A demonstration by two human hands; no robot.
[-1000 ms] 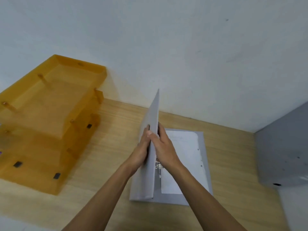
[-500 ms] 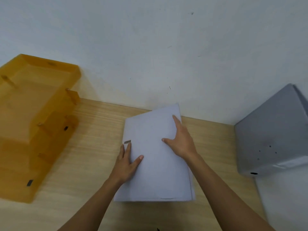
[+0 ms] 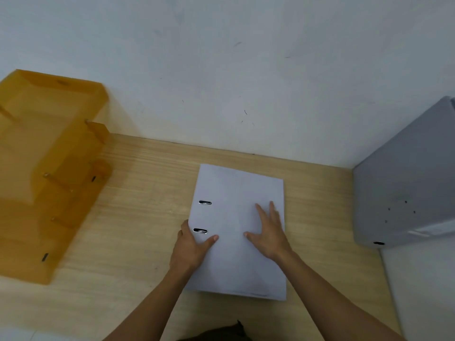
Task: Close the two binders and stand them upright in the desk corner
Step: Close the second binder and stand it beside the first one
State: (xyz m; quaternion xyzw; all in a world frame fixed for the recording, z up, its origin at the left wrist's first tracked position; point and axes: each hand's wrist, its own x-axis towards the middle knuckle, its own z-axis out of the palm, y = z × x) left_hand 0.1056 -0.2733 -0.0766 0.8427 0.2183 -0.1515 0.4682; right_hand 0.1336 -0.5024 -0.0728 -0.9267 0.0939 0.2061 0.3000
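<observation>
A pale lilac binder (image 3: 236, 193) lies closed and flat on the wooden desk (image 3: 138, 212), two metal slots showing near its spine edge on the left. My left hand (image 3: 189, 247) grips that spine edge, thumb on the cover and fingers wrapped around the side. My right hand (image 3: 269, 232) rests flat on the cover with its fingers spread. A second, grey binder (image 3: 403, 190) stands closed in the desk's right corner, leaning against the wall.
A translucent orange stacked letter tray (image 3: 46, 168) takes up the left side of the desk against the white wall (image 3: 246, 70). Bare wood lies between the tray and the lilac binder, and between the lilac binder and the grey one.
The lilac binder's cover swung down from upright to fully shut. My hands moved from pinching the raised cover to lying on the closed binder, the left one sliding to the spine edge.
</observation>
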